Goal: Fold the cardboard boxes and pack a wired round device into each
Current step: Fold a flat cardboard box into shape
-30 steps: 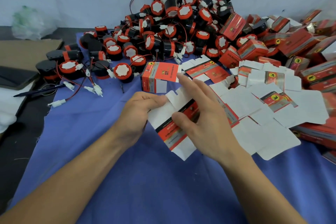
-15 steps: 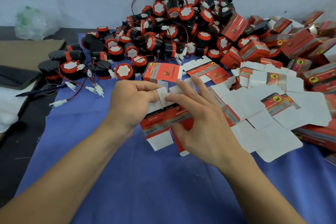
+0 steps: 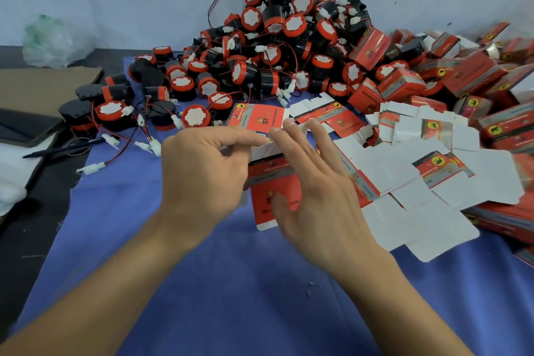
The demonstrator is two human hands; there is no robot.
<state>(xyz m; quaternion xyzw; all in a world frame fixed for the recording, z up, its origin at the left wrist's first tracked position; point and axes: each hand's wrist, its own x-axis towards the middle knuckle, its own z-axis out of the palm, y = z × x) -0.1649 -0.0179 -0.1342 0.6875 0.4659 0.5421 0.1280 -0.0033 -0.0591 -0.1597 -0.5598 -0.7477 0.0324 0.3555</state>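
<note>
A red and white cardboard box (image 3: 274,179) is half folded between both hands above the blue cloth. My left hand (image 3: 202,173) pinches its white top flap at the left side. My right hand (image 3: 312,182) holds the box from the right, thumb on the red front panel, fingers spread over the top flap. A big heap of round black and red wired devices (image 3: 277,46) lies behind. One folded box (image 3: 255,118) stands just beyond my fingers. Flat unfolded box blanks (image 3: 427,173) are spread to the right.
Packed red boxes (image 3: 462,75) pile up at the far right against the wall. Loose devices with white connectors (image 3: 109,113) lie at the left. A pen (image 3: 63,147), brown cardboard (image 3: 37,87) and a plastic bag (image 3: 55,40) sit off the blue cloth (image 3: 231,298) on the left.
The flat blank has been opened into a box shape and turned, its red panel now facing me. Both hands moved up to the top flap.
</note>
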